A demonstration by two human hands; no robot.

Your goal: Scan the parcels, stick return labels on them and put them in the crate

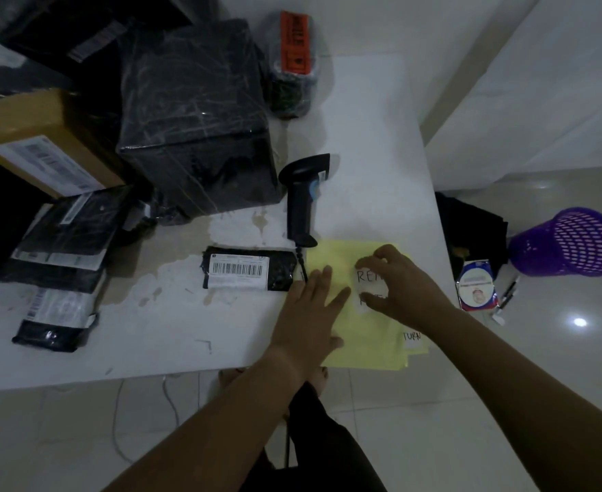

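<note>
purple basket (573,243) tipped; l hand (306,314) flat on sheet (367,340), r hand (404,285) pinches label (365,278).

Dim, bluish; lamp glare on floor (580,322); wide-angle bend at edges; parcels (79,37) top L blurry.

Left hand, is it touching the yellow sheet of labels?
Touching. The head view shows the left hand lying flat on the yellow sheet, fingers straight, pressing it down while the right hand pinches a white label.
</note>
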